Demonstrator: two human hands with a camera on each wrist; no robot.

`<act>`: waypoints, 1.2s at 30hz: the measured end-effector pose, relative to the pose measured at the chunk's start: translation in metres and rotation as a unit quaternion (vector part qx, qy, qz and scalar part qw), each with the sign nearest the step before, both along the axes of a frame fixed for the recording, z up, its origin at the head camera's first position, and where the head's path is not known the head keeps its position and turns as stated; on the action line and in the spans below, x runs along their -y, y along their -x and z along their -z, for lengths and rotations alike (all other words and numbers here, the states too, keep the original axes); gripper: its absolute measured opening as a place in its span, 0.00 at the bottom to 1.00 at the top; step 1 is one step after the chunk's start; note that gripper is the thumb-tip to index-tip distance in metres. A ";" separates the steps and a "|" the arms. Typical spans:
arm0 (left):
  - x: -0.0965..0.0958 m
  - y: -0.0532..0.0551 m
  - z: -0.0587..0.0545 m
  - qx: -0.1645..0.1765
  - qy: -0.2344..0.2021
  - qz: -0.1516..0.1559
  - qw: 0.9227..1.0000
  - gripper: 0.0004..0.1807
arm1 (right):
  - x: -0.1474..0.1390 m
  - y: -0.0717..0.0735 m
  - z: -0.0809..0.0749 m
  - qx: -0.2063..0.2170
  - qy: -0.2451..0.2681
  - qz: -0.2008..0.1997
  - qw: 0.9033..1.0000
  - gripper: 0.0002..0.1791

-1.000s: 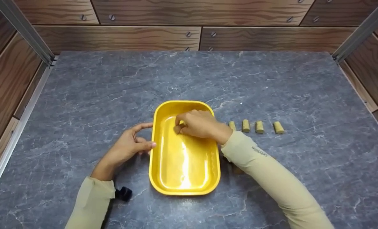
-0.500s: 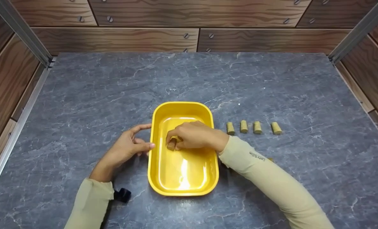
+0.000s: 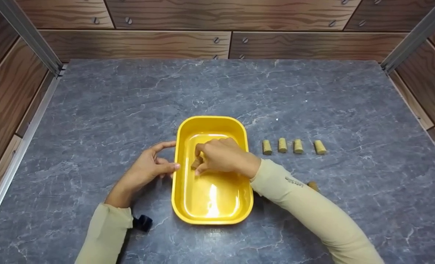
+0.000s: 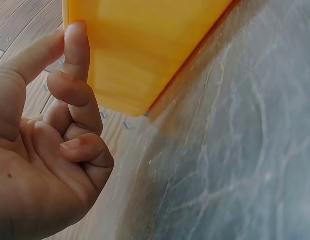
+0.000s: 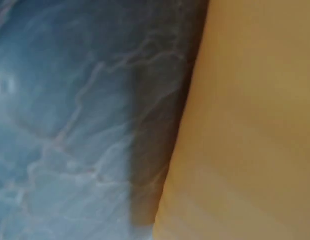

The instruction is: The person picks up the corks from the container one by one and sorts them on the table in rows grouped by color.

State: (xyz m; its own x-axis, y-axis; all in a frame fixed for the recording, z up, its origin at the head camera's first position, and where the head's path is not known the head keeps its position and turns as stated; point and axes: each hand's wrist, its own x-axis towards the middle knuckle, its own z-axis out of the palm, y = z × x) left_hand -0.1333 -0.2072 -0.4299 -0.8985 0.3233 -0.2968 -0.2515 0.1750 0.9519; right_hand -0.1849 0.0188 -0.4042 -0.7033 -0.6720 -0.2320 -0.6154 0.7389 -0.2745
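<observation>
In the head view a deep yellow tray (image 3: 213, 222) stands on the table. At its left side my left hand (image 3: 147, 165) holds the rim, thumb on the edge. The left wrist view shows fingertips of the left hand (image 4: 55, 140) against the tray's outer wall (image 4: 135, 60), its other fingers curled in. Over the tray's inside is my right hand (image 3: 226, 156), fingers spread around a brown cork (image 3: 195, 163). The thumb appears apart from the cork. The right wrist view has only the tray's outer side (image 5: 245, 125) and table, without the hand.
Several pale tapered corks (image 3: 282, 145) stand in a row right of the tray. Another brown cork (image 3: 313, 186) is partly covered by the right sleeve (image 3: 294, 198). A black wrist strap piece (image 3: 143, 223) sits beside the left cuff. Wood-patterned walls (image 3: 136, 44) border the grey table (image 3: 129, 99).
My right hand has come toward the front of the tray with the cork, and its thumb has moved away from the cork. The left hand has stayed at the rim.
</observation>
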 end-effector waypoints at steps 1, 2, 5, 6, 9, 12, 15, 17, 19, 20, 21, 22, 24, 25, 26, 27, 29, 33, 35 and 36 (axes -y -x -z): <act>0.000 0.000 0.000 0.002 -0.002 -0.001 1.000 0.41 | 0.000 0.000 0.000 0.002 0.001 0.005 1.000 0.26; 0.000 0.000 0.000 0.001 -0.002 -0.001 1.000 0.41 | 0.000 0.000 0.001 0.005 0.003 0.009 1.000 0.25; 0.000 0.001 0.001 0.001 -0.003 0.001 1.000 0.40 | 0.000 -0.001 0.002 0.017 0.010 0.010 1.000 0.22; 0.000 0.001 0.001 0.000 -0.003 0.002 1.000 0.40 | 0.000 -0.001 0.001 0.023 0.014 0.008 1.000 0.20; 0.000 0.002 0.001 -0.003 -0.001 0.005 1.000 0.40 | -0.003 -0.001 -0.002 0.034 0.025 -0.002 0.999 0.17; 0.000 0.002 0.001 -0.006 -0.003 0.006 1.000 0.40 | -0.008 -0.001 -0.011 0.038 0.049 -0.012 0.998 0.17; 0.000 0.002 0.001 -0.009 -0.005 0.005 1.000 0.40 | -0.017 -0.001 -0.022 0.058 0.101 -0.016 0.993 0.19; 0.001 0.002 0.001 -0.011 -0.004 0.004 1.000 0.40 | -0.024 -0.002 -0.029 0.089 0.145 -0.012 0.985 0.20; 0.001 0.002 0.001 -0.013 -0.004 0.003 1.000 0.40 | -0.033 -0.005 -0.035 0.122 0.183 -0.007 0.975 0.21; 0.001 0.001 0.001 -0.012 -0.005 0.002 1.000 0.40 | -0.038 -0.006 -0.038 0.137 0.200 -0.004 0.970 0.21; 0.001 0.001 0.001 -0.012 -0.004 0.001 1.000 0.40 | -0.043 -0.007 -0.041 0.151 0.216 -0.001 0.965 0.22; 0.001 0.001 0.001 -0.012 -0.004 0.001 1.000 0.40 | -0.048 -0.009 -0.043 0.162 0.228 0.003 0.960 0.22; 0.000 0.001 0.001 -0.010 -0.005 0.001 1.000 0.40 | -0.060 -0.012 -0.049 0.172 0.250 0.010 0.953 0.23; 0.000 0.001 0.001 -0.010 -0.005 0.000 1.000 0.40 | -0.066 -0.013 -0.052 0.176 0.259 0.014 0.949 0.23; 0.000 0.001 0.001 -0.009 -0.005 -0.001 1.000 0.40 | -0.072 -0.015 -0.054 0.179 0.268 0.019 0.946 0.23; -0.001 0.001 0.001 -0.009 -0.005 -0.001 1.000 0.40 | -0.079 -0.016 -0.057 0.181 0.276 0.024 0.944 0.23; -0.001 0.001 0.000 -0.007 -0.004 -0.002 1.000 0.40 | -0.093 -0.018 -0.061 0.182 0.288 0.033 0.940 0.23; 0.000 0.000 0.000 -0.007 0.001 -0.003 1.000 0.40 | -0.125 -0.022 -0.065 0.170 0.307 0.041 0.936 0.23; 0.000 0.000 -0.001 -0.008 0.001 -0.001 1.000 0.40 | -0.143 -0.025 -0.065 0.155 0.310 0.042 0.937 0.22; 0.000 0.000 -0.001 -0.008 0.000 0.001 1.000 0.40 | -0.153 -0.028 -0.065 0.143 0.310 0.043 0.939 0.22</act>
State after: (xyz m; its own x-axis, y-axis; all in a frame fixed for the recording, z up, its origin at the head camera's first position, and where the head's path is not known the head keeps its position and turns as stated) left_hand -0.1334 -0.2073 -0.4287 -0.9030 0.3240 -0.2822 -0.2355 0.1761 0.9558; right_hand -0.1573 0.1719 -0.3392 -0.7294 -0.6841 -0.0017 -0.3972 0.4256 -0.8131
